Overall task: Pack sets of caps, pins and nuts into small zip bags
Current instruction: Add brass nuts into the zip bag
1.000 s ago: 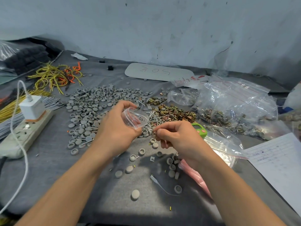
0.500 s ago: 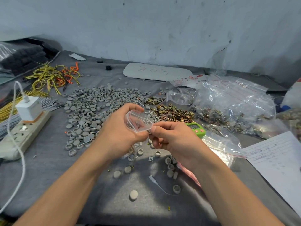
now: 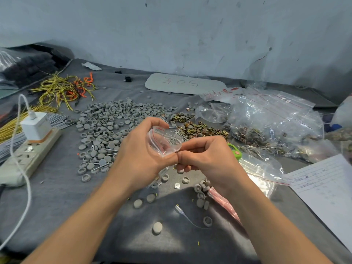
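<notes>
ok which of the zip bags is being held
The small clear zip bag, gripped by the left hand with its mouth spread open, the right hand pinching at its rim. The other bags lie on the table to the right.

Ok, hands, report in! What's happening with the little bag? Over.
Left hand holds small zip bag, mouth open. Right hand pinches its edge. Contents unclear. Loose caps on cloth below, none blocking.

1. Bag (image 3: 163,141): clear, glossy plastic film.
2. Caps (image 3: 106,126): matt grey, plastic-looking.
3. Nuts (image 3: 202,130): brassy metal, dull shine.
4. Table (image 3: 57,197): grey matt cloth cover.
5. Sheet (image 3: 327,191): white matt paper.
6. Wall (image 3: 190,31): rough, scuffed paint.
</notes>
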